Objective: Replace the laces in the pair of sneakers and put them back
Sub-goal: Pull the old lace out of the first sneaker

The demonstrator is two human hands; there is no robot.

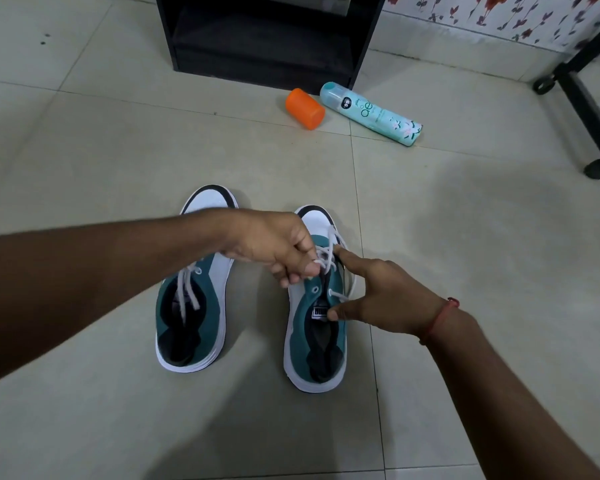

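Pinching the white lace [326,252] of the right sneaker [317,306] on the floor [465,237], the left hand [274,247] works beside the left sneaker [194,292]; the right hand [385,296], fingers spread, presses its tongue.

Ahead of you, at the far edge of the tiled floor [465,209], stands a black open cabinet [267,39]. Just in front of its right corner you see an orange cap [305,108] lying on its side, and right beside it a pale green spray can [371,114] lies flat, its base pointing right. Along the floor's far right edge runs a black frame on castors [584,98], under a flower-patterned cloth [499,15].
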